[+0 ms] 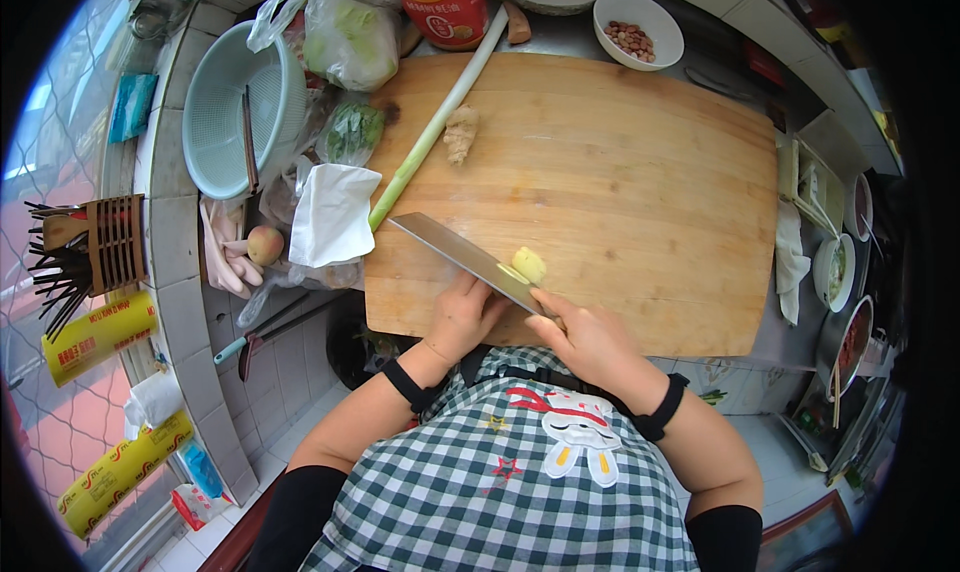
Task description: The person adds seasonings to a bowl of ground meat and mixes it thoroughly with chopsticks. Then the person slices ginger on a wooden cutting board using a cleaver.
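My right hand [589, 339] grips the handle of a Chinese cleaver [465, 255], whose broad blade slants up to the left over the wooden cutting board [637, 189]. A thin slice of ginger [514, 273] lies against the blade, beside a peeled yellow ginger chunk [530, 263]. At the near side of the blade is my left hand [461, 317]; its fingertips are partly hidden by the metal, so I cannot tell whether they press on it. Farther up the board sit an unpeeled ginger root [460, 133] and a long scallion [442, 118] lying diagonally along the left side.
Left of the board are a white paper towel [334, 216], a peach [265, 245], bagged greens [354, 133] and a pale blue colander [196, 122] with chopsticks. Behind it stand a red-and-yellow bottle [446, 13] and a white bowl [670, 28] of peanuts. Several bowls line the right.
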`<action>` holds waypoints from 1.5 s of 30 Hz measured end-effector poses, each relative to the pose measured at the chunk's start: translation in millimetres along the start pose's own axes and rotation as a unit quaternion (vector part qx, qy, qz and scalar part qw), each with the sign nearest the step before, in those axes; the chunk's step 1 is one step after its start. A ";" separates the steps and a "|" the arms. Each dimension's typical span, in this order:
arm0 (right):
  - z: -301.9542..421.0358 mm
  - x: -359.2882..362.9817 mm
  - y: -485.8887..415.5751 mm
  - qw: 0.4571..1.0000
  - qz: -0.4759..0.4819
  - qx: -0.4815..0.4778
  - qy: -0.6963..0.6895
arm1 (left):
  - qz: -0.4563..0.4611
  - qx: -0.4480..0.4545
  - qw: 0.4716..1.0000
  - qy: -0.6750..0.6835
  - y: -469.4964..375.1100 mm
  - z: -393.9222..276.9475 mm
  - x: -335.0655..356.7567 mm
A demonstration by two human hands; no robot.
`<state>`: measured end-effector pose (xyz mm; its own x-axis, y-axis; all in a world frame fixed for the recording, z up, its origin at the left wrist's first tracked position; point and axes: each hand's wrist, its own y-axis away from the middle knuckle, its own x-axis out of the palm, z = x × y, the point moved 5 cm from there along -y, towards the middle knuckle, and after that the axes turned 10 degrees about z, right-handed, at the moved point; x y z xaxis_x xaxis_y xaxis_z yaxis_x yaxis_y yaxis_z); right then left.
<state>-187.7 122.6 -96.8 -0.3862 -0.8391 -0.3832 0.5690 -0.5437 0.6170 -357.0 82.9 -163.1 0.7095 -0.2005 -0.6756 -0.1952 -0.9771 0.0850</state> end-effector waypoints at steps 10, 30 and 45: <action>-11.2 -12.8 58.2 1.000 0.001 -0.010 -0.027 | 0.027 0.004 0.999 -0.042 8.3 9.7 7.1; -3.3 -9.7 26.6 0.999 0.022 0.029 0.003 | 0.002 0.000 1.000 -0.001 4.5 3.5 0.7; -4.2 -16.4 53.2 1.000 0.011 -0.013 -0.014 | 0.018 0.000 1.000 -0.023 10.4 11.4 9.0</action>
<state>-148.0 107.3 -60.6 -0.3935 -0.8504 -0.3493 0.5961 -0.5253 0.6073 -360.4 71.8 -176.6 0.6695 -0.2317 -0.7058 -0.2201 -0.9693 0.1094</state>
